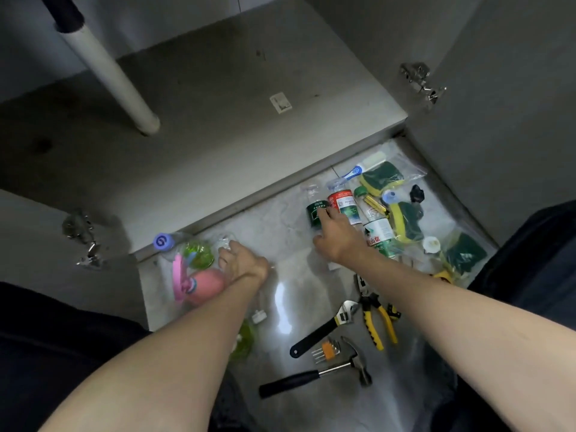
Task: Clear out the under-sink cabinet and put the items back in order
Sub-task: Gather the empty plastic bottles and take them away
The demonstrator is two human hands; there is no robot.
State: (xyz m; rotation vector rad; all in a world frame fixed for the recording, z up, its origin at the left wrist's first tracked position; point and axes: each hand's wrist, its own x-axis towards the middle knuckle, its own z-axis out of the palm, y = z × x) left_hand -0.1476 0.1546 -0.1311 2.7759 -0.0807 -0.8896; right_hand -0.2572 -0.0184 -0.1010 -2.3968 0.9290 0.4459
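The under-sink cabinet floor (pixel 218 120) is bare, with a white drain pipe (pixel 109 73) slanting down to it. The items lie on the tiled floor in front. My left hand (pixel 241 263) is closed around a clear bottle (pixel 226 244) beside a green-liquid bottle (pixel 199 254) and a pink spray bottle (pixel 202 285). My right hand (pixel 338 236) rests over lying bottles, its fingers on a dark-green-labelled bottle (pixel 316 213), next to a red-labelled bottle (pixel 344 205) and a white-and-green-labelled bottle (pixel 380 233).
Bagged green-and-yellow sponges (pixel 381 177) and a brush lie at the right. Nearer me are a wrench (pixel 324 330), yellow pliers (pixel 375 316), a hammer (pixel 318 377) and hex keys (pixel 325 350). A purple-capped bottle (pixel 163 241) lies at the left. Open doors with hinges (pixel 420 81) flank the opening.
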